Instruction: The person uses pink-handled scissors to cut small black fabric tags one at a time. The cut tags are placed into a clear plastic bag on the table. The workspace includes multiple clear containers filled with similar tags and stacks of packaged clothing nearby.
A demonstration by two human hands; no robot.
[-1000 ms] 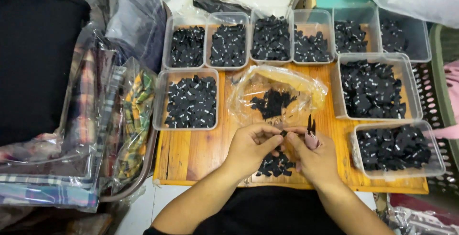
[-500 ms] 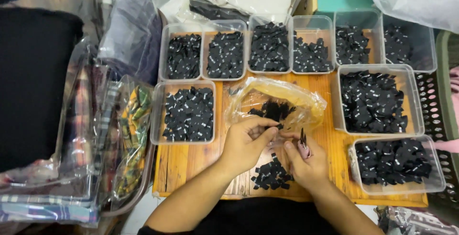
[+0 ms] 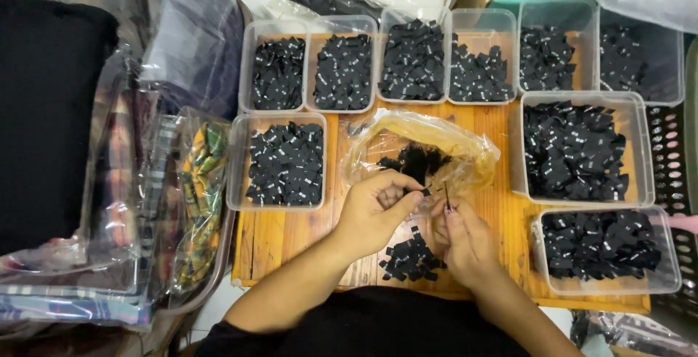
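The left hand [image 3: 374, 211] pinches a small black label piece [image 3: 424, 191] between thumb and forefinger, fingers closed on it, and the right hand [image 3: 465, 237] sits just beside it with its fingers clamped on a small cutting tool [image 3: 446, 197], a thin dark tip pointing up toward the label; whether the blades are touching the label is too small to tell. Both hands hover above the wooden table [image 3: 283, 237], near its front edge. Directly under them lies a small loose pile of black labels [image 3: 411, 259], which reads as the pieces already handled. Just beyond the hands is a crumpled clear plastic bag [image 3: 465, 146] with a dark clump of labels [image 3: 418, 159] inside, seemingly the stock not yet worked; it looks larger than the near pile, so by that measure the work appears early to midway. Around these stand clear plastic tubs holding black labels: one to the left [image 3: 240, 161], a row of six along the far side [image 3: 414, 19], and two to the right [image 3: 643, 150], all fairly full. Further left, off the table, are folded garments in clear wrapping [image 3: 145, 204] and a stack of dark cloth [image 3: 43, 117].
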